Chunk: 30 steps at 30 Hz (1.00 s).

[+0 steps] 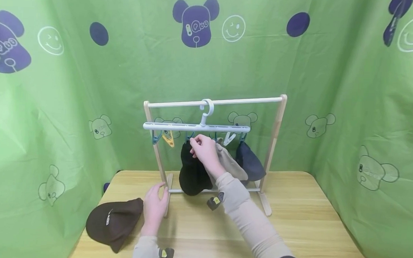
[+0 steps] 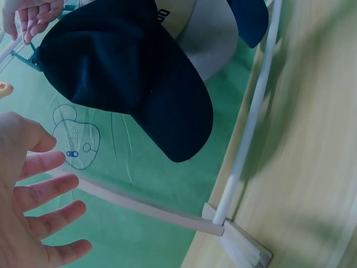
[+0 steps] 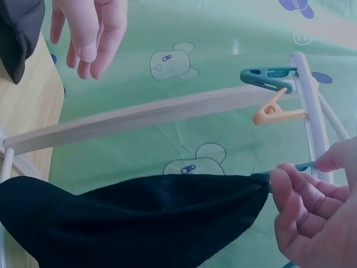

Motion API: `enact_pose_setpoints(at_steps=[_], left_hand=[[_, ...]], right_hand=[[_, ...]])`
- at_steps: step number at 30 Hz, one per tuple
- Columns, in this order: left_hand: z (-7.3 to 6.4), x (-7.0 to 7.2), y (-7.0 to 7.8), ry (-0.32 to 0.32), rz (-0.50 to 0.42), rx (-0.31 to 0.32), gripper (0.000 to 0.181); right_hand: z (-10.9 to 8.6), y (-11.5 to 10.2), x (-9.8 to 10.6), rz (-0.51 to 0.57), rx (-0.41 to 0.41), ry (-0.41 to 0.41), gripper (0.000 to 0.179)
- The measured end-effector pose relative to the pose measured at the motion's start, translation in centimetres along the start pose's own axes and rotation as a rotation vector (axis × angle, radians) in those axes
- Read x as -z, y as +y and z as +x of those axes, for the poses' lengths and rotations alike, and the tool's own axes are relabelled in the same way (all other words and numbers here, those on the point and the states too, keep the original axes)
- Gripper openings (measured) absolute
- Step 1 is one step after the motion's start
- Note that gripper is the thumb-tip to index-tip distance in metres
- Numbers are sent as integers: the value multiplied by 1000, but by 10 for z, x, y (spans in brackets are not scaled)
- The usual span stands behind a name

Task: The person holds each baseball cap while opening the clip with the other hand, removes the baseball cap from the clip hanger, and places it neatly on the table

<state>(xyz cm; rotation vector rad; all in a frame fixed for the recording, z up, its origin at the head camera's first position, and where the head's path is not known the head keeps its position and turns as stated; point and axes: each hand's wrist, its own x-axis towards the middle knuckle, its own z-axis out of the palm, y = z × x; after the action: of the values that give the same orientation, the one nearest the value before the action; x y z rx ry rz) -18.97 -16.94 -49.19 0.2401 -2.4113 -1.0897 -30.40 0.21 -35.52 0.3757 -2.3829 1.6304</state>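
Note:
A black cap [image 1: 191, 167] hangs by a green clothespin [image 1: 190, 136] from the white hanger [image 1: 179, 126]. My right hand [image 1: 205, 150] is at that clothespin, its fingers loosely bent; in the right wrist view the thumb and fingertips [image 3: 284, 187] stand apart around the pin. Whether they touch it is unclear. My left hand [image 1: 155, 203] is free beside the rack's left foot, its fingers spread in the left wrist view [image 2: 44, 201]. A dark brown cap [image 1: 114, 221] lies on the table to its left. Beige [image 1: 231, 161] and navy [image 1: 250, 161] caps hang further right.
The hanger hooks over the top rail of a wooden rack [image 1: 273, 143] on the table [image 1: 299, 225]. Unused clothespins hang there: green [image 1: 156, 137], yellow [image 1: 169, 138] and white [image 1: 229, 138]. A green patterned curtain [image 1: 132, 75] encloses the table.

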Motion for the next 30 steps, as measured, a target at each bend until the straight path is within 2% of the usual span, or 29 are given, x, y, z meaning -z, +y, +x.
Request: enact_pose_setpoints(at_steps=[7, 15, 19, 24, 30], left_hand=[[5, -5, 9, -15, -24, -21, 31], [11, -13, 19, -21, -77, -60, 36], [14, -16, 24, -43, -95, -45, 41], [18, -20, 29, -78, -138, -4, 52], [23, -27, 33, -88, -186, -15, 58]], right_hand=[[9, 9, 0, -175, 9, 44, 23], [19, 15, -4, -230, 4, -27, 46], [25, 18, -7, -162, 17, -76, 42], [33, 26, -12, -19, 17, -114, 32], [36, 33, -14, 114, -47, -153, 24]])
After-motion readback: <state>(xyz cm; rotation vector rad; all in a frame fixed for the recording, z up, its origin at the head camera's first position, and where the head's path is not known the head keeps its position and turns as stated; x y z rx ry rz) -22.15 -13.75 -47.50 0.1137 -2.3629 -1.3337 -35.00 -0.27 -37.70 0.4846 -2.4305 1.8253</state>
